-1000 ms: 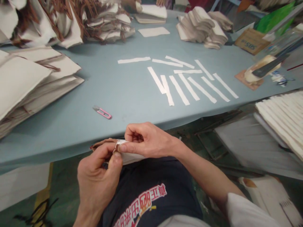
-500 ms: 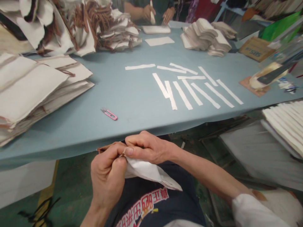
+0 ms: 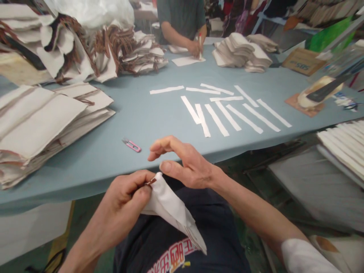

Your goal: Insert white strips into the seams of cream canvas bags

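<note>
A white cloth piece with a brown edge (image 3: 173, 206) hangs over my lap, gathered at its upper end. My left hand (image 3: 126, 201) pinches that end between thumb and curled fingers. Just above and to the right, my right hand (image 3: 182, 161) has its fingers apart and holds nothing; its thumb is close to the cloth's tip, and I cannot tell if they touch. Pink thread snips (image 3: 132, 145) lie on the blue-covered table (image 3: 136, 113) beyond my hands.
Several white strips (image 3: 217, 119) lie spread across the table. Stacks of pale fabric pieces (image 3: 36, 121) stand at left, another pile (image 3: 241, 51) at the back. Opposite, a person's hand (image 3: 195, 49) holds a red-tipped pen over a white sheet (image 3: 182, 60). A cardboard box (image 3: 303, 60) sits at right.
My right hand has let go of the cloth, opened and lifted away. My left hand keeps its pinch. The person opposite has brought the pen down to the sheet. The view has tipped up slightly.
</note>
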